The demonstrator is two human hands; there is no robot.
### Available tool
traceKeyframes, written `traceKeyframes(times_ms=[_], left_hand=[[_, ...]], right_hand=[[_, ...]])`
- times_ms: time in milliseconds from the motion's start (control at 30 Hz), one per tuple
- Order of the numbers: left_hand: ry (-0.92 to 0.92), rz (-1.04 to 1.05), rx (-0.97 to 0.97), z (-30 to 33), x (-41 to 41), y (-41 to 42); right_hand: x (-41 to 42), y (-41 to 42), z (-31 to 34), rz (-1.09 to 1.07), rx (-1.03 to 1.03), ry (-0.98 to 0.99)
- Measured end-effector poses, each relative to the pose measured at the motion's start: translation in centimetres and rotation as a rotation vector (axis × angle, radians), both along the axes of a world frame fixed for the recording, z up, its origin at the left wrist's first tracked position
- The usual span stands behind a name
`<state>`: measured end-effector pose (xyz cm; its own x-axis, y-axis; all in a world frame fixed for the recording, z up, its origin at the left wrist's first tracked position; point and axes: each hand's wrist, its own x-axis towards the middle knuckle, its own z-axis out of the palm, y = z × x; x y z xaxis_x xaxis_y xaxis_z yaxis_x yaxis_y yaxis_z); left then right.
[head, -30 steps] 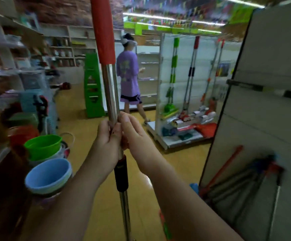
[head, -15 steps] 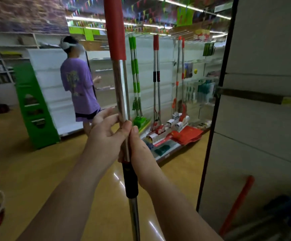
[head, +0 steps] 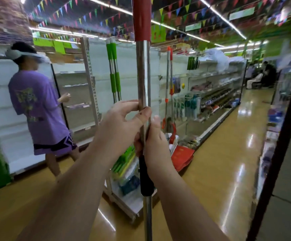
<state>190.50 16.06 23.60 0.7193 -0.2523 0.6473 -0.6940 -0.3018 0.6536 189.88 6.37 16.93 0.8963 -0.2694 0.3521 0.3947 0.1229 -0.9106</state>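
**Head view: shiny steel pole [head: 143, 75] held upright by left hand [head: 122, 122] and right hand [head: 152, 143]**

The steel pole stands nearly vertical in the middle of the frame, close to the camera, running from the top edge to the bottom edge. A red sleeve [head: 142, 18] covers its upper part and a black collar [head: 145, 176] sits lower down. The left hand pinches the bare metal between its thumb and curled fingers. The right hand is just below it, touching it, with its fingers wrapped round the pole right above the black collar and its thumb lying up along the metal.

Behind the pole, white shop shelving [head: 82, 94] carries two hanging poles with green grips [head: 114, 75] and thinner red-tipped mop handles [head: 169, 80]. Red flat packs [head: 182, 157] lie at the foot of that shelving, on its low base. To the left, a person in a purple T-shirt [head: 33, 105] stands facing the shelves, back to the camera. A glossy tan floor [head: 219, 171] runs down the aisle to the right, where a dark upright edge [head: 280, 153] crosses the frame. Strings of coloured pennants [head: 89, 16] hang under the ceiling.
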Motion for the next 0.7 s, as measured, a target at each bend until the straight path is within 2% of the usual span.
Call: traceKeyframes(times_ms=[167,267,333,433,567,700], left_hand=[[0.125,-0.122,0.003,0.7,13.2,-1.4],[0.138,-0.249,-0.077,1.2,20.3,-3.4],[0.085,-0.290,-0.115,1.8,24.0,-5.3],[0.044,-0.267,-0.172,2.2,30.7,-9.6],[0.081,-0.215,-0.244,1.5,39.1,-15.4],[0.103,-0.090,-0.286,2.7,48.1,-21.6]], right_hand=[[12.1,-1.8,1.3,-0.138,-0.024,0.058],[19.1,-3.7,1.9,-0.168,-0.011,0.067],[23.0,-5.3,1.5,-0.160,-0.002,0.075],[30.0,-8.4,0.2,-0.133,0.012,0.111],[38.4,-13.7,-1.0,-0.077,0.012,0.144],[47.2,-19.8,1.6,0.082,0.030,0.096]])
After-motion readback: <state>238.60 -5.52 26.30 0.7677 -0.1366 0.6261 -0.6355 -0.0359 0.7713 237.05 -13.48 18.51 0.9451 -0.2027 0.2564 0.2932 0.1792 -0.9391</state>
